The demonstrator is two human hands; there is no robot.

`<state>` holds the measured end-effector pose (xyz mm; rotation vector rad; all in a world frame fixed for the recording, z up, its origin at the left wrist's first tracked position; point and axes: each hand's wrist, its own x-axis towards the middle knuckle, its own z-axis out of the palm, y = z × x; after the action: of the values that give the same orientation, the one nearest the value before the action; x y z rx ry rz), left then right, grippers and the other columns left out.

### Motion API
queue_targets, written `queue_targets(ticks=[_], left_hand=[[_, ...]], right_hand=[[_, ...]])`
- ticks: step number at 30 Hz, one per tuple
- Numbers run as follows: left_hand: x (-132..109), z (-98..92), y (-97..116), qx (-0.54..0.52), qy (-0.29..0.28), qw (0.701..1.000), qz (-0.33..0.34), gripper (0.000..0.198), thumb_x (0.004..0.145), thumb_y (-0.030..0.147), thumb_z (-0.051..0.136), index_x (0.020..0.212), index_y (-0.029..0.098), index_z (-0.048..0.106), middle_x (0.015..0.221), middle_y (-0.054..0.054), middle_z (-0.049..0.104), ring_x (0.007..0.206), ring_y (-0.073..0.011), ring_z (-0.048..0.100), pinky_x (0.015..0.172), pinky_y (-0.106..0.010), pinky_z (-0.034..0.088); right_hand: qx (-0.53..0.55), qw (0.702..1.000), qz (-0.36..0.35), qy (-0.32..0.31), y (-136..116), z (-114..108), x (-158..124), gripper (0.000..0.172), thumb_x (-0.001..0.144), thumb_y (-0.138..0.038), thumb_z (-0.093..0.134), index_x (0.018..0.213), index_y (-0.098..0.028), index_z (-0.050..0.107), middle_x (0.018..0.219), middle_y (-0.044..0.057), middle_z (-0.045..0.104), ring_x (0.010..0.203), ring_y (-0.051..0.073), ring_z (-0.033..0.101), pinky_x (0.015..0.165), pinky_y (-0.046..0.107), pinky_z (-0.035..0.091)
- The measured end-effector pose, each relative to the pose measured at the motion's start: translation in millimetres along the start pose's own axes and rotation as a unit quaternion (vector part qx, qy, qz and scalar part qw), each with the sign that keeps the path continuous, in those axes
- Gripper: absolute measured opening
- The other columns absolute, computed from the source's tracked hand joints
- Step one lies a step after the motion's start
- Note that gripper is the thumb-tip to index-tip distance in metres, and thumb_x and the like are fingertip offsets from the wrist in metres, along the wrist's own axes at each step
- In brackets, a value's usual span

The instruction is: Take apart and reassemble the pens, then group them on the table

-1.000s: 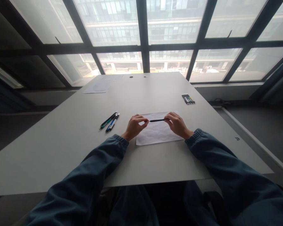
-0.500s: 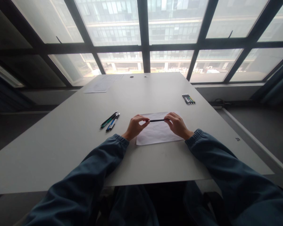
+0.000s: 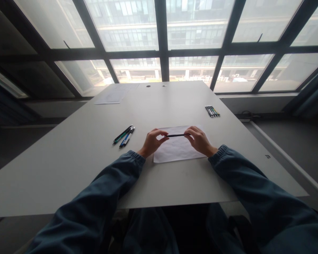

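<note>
A slim black pen (image 3: 176, 135) lies level between my two hands, above a white sheet of paper (image 3: 172, 151) on the table. Its left end is pinched by the thumb and fingers of my left hand (image 3: 152, 141). At the other end, my right hand (image 3: 199, 140) grips it the same way, hiding that tip. Left of my left hand, a few loose pens (image 3: 124, 135), with black, green and blue parts, lie on the tabletop.
Farther right on the white table (image 3: 82, 169) lies a neat row of several pens (image 3: 212, 111). More paper sheets (image 3: 110, 96) rest at the far left corner. Two small round dark spots mark the far edge, and tall windows (image 3: 193, 24) rise behind it.
</note>
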<state>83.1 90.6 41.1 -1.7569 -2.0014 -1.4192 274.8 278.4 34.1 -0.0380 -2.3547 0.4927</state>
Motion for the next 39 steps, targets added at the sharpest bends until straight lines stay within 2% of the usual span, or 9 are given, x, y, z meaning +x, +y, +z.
queue_targets(ticks=[9, 17, 23, 26, 29, 32, 34, 37, 39], left_hand=[[0.5, 0.0, 1.6, -0.001, 0.002, 1.0, 0.005, 0.016, 0.082, 0.03, 0.08, 0.094, 0.022, 0.075, 0.088, -0.004, 0.074, 0.081, -0.0186, 0.068, 0.079, -0.036, 0.058], [0.6, -1.5, -0.7, 0.038, -0.023, 0.997, 0.06, 0.012, 0.086, 0.029, 0.076, 0.095, 0.022, 0.074, 0.09, -0.005, 0.076, 0.087, -0.0208, 0.067, 0.082, -0.038, 0.057], [0.4, -1.8, 0.9, 0.038, -0.017, 0.996, 0.084, 0.012, 0.088, 0.025, 0.073, 0.099, 0.022, 0.073, 0.091, -0.004, 0.074, 0.088, -0.0195, 0.065, 0.082, -0.036, 0.055], [0.3, -1.2, 2.1, 0.018, -0.012, 0.997, 0.075, 0.015, 0.088, 0.026, 0.073, 0.102, 0.021, 0.071, 0.09, -0.004, 0.072, 0.084, -0.0175, 0.065, 0.077, -0.032, 0.055], [0.4, 0.1, 0.4, -0.016, -0.016, 0.998, 0.062, 0.025, 0.088, 0.031, 0.073, 0.112, 0.022, 0.069, 0.092, -0.004, 0.07, 0.08, -0.0152, 0.064, 0.074, -0.029, 0.056], [0.4, 1.9, -3.9, -0.038, -0.033, 0.998, 0.046, 0.057, 0.082, 0.043, 0.078, 0.131, 0.023, 0.058, 0.109, -0.008, 0.065, 0.085, -0.0154, 0.064, 0.074, -0.029, 0.057], [0.0, 2.9, -6.4, -0.034, -0.03, 0.999, 0.015, 0.064, 0.083, 0.052, 0.074, 0.135, 0.021, 0.053, 0.113, -0.01, 0.063, 0.087, -0.0158, 0.064, 0.072, -0.028, 0.056], [-1.0, 3.0, -7.8, -0.007, -0.017, 0.999, -0.038, 0.048, 0.098, 0.06, 0.045, 0.108, 0.017, 0.064, 0.093, -0.006, 0.066, 0.079, -0.0153, 0.063, 0.069, -0.027, 0.051], [-1.9, 2.2, -7.2, 0.01, -0.028, 0.997, -0.067, 0.061, 0.102, 0.061, 0.028, 0.081, 0.017, 0.065, 0.073, -0.003, 0.063, 0.067, -0.0143, 0.06, 0.065, -0.026, 0.047]], right_hand=[[-0.023, 0.999, -0.024, -0.012, -1.1, -1.9, 0.6, 0.014, 0.1, -0.021, 0.051, 0.096, -0.024, 0.064, 0.096, 0.007, 0.065, 0.09, 0.023, 0.057, 0.084, 0.038, 0.047], [-0.016, 0.999, -0.02, -0.022, -2.0, -0.2, 0.5, 0.016, 0.1, -0.021, 0.05, 0.098, -0.023, 0.066, 0.095, 0.008, 0.066, 0.089, 0.023, 0.058, 0.082, 0.038, 0.047], [0.018, 1.0, -0.001, -0.021, -1.4, 2.8, -0.8, 0.016, 0.1, -0.021, 0.051, 0.094, -0.022, 0.066, 0.093, 0.007, 0.067, 0.087, 0.022, 0.06, 0.081, 0.036, 0.047], [0.045, 0.999, 0.008, -0.014, -1.5, 4.8, -1.2, 0.015, 0.099, -0.02, 0.052, 0.093, -0.022, 0.066, 0.092, 0.007, 0.067, 0.087, 0.021, 0.061, 0.08, 0.035, 0.048], [0.06, 0.998, 0.016, -0.009, -2.0, 6.1, -1.1, 0.014, 0.098, -0.02, 0.053, 0.092, -0.021, 0.066, 0.09, 0.007, 0.067, 0.085, 0.021, 0.061, 0.079, 0.035, 0.048], [0.064, 0.998, 0.017, -0.005, -2.3, 5.8, -0.5, 0.014, 0.098, -0.021, 0.053, 0.092, -0.021, 0.065, 0.09, 0.006, 0.066, 0.085, 0.021, 0.06, 0.079, 0.034, 0.048], [0.061, 0.998, 0.018, 0.001, -2.3, 4.9, 0.0, 0.014, 0.099, -0.021, 0.053, 0.092, -0.021, 0.065, 0.09, 0.006, 0.065, 0.086, 0.021, 0.06, 0.079, 0.034, 0.048], [0.055, 0.998, 0.022, 0.017, -1.9, 3.7, 0.3, 0.013, 0.098, -0.022, 0.053, 0.092, -0.022, 0.065, 0.09, 0.006, 0.065, 0.086, 0.021, 0.06, 0.079, 0.034, 0.048], [0.052, 0.998, 0.021, 0.025, -1.6, 3.5, 0.2, 0.013, 0.098, -0.022, 0.054, 0.093, -0.022, 0.065, 0.09, 0.006, 0.064, 0.086, 0.021, 0.06, 0.078, 0.034, 0.048]])
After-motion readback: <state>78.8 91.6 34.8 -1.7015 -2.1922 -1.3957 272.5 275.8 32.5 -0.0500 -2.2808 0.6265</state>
